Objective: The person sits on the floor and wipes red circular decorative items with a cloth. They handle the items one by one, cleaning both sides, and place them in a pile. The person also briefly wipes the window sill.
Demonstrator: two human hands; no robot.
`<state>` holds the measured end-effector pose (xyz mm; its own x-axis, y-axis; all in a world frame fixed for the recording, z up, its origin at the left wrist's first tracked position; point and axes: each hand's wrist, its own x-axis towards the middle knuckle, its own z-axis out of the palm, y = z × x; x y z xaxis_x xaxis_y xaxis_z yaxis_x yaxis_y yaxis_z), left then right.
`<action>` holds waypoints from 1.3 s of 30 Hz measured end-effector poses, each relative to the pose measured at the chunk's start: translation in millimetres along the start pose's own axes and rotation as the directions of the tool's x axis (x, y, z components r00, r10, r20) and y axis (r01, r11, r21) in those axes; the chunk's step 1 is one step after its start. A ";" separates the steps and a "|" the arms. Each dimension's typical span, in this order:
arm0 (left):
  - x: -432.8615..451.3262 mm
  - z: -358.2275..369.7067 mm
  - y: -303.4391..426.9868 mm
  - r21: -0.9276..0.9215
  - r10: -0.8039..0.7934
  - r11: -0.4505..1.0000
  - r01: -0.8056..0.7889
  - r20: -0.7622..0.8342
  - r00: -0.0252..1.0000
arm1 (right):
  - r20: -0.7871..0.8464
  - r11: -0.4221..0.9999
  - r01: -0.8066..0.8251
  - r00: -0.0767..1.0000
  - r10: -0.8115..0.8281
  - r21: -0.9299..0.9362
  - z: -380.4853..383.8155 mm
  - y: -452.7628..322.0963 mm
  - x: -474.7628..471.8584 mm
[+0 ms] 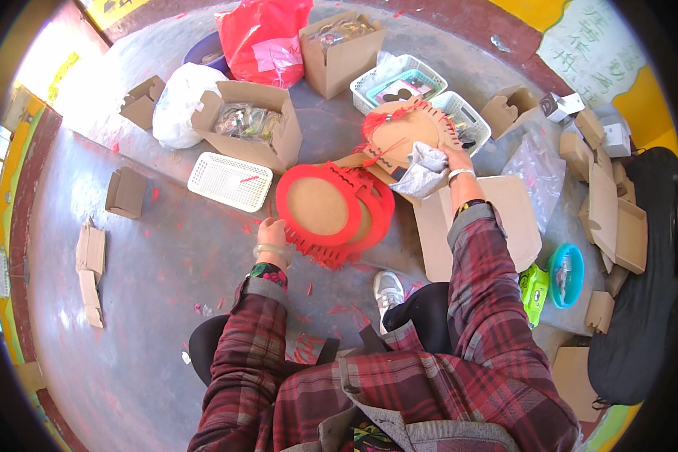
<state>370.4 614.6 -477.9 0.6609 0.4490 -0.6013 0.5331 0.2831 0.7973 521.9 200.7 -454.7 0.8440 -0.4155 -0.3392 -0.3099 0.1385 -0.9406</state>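
My left hand grips the left edge of a round cardboard piece with a red rim and a tan middle. Under it lie more red-rimmed pieces, overlapping, with notched edges and loose red fringe. My right hand is bunched around a grey cloth, at the right edge of a tan round cardboard piece. That piece has slotted edges and a red tassel. Whether my right fingers pinch the tan piece too, I cannot tell.
Ahead stand an open carton of bagged items, another filled carton, a white basket and a red bag. Flat cardboard, a teal basin and a black case lie right. Red scraps dot the floor.
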 end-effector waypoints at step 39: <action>-67.2 33.3 36.2 -0.660 0.296 0.727 0.188 0.549 0.782 | 0.667 0.326 0.935 0.153 -0.729 0.141 193.8 7.3 -241.0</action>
<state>362.8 566.5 -410.4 0.9643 -0.0304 -0.2630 0.1634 0.8498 0.5011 401.1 476.0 -382.1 0.6471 0.4350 0.6261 0.7501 -0.2161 -0.6251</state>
